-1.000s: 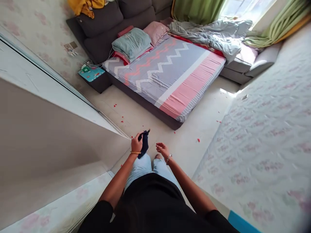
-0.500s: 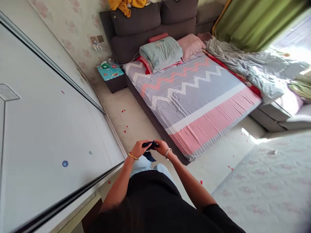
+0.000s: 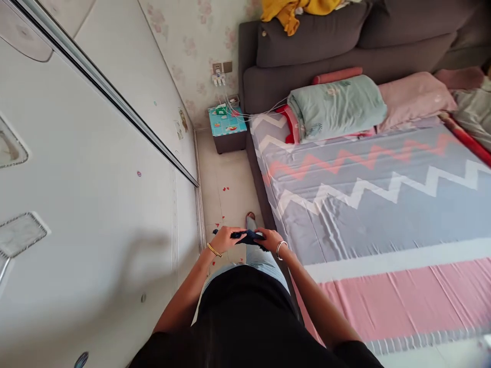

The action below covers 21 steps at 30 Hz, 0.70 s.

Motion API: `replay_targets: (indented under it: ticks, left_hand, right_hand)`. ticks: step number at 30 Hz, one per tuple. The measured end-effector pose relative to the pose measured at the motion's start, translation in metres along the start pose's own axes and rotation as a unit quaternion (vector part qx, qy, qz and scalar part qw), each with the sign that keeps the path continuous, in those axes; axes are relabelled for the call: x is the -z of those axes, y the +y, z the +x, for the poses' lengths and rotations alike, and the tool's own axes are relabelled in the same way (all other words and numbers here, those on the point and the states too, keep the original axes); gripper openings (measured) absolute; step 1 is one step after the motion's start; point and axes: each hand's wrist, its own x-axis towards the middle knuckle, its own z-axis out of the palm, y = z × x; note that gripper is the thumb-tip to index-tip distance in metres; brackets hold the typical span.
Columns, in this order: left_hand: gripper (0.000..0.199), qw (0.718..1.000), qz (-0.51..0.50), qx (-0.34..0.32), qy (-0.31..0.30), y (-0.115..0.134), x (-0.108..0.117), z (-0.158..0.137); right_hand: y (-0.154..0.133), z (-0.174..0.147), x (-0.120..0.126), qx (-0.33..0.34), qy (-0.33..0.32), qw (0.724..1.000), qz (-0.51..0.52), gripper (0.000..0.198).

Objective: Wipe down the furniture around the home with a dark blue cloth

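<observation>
A small dark navy cloth (image 3: 248, 236) is stretched between my two hands at waist height. My left hand (image 3: 224, 238) grips its left end and wears a gold bangle. My right hand (image 3: 269, 239) grips its right end and wears a silver bracelet. I stand in the narrow aisle between a white sliding wardrobe (image 3: 92, 194) on the left and a low bed (image 3: 383, 204) on the right. One foot shows on the floor just beyond the cloth.
The bed has a grey, zigzag and pink sheet, a folded teal blanket (image 3: 337, 107) and a pink pillow (image 3: 414, 97). A small teal-topped bedside stand (image 3: 227, 128) with cables closes the aisle's far end. Red bits lie on the tiled floor (image 3: 226, 179). Yellow clothing (image 3: 295, 10) drapes the dark headboard.
My right hand joined the left on the dark cloth, which now spans both hands. My view has swung left along the bed toward the headboard and wardrobe.
</observation>
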Motion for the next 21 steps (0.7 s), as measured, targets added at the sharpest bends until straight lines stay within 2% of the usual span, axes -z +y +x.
replay_targets:
  ticks: [2,6,9,12,16,19,21]
  left_hand:
    - [0.028,0.999,-0.012,0.023,0.038,0.001,0.020,0.041]
    - [0.026,0.991,-0.018,0.061,0.119,0.012,0.063,0.117]
    - [0.026,0.985,-0.021,0.067,0.155,0.017,0.095,0.168]
    - [0.025,0.979,-0.017,0.069,0.190,0.015,0.129,0.214]
    - [0.029,0.981,-0.012,0.057,0.184,0.006,0.173,0.279]
    - [0.032,0.987,-0.008,0.029,0.155,-0.001,0.201,0.334]
    - [0.031,0.991,-0.006,0.008,0.134,-0.004,0.220,0.373]
  right_hand:
    - [-0.006,0.049,0.029,0.005,-0.015,1.000,-0.012,0.010]
    - [-0.026,0.145,0.101,0.007,-0.027,0.999,-0.015,0.022]
    - [-0.044,0.215,0.156,0.010,-0.028,1.000,0.005,0.032]
    - [-0.060,0.280,0.199,0.001,-0.033,0.998,0.046,0.025]
    - [-0.081,0.359,0.226,-0.046,-0.036,0.988,0.146,0.015]
    - [-0.102,0.416,0.230,-0.075,0.007,0.966,0.246,0.010]
    - [-0.122,0.455,0.232,-0.068,0.048,0.946,0.315,0.011]
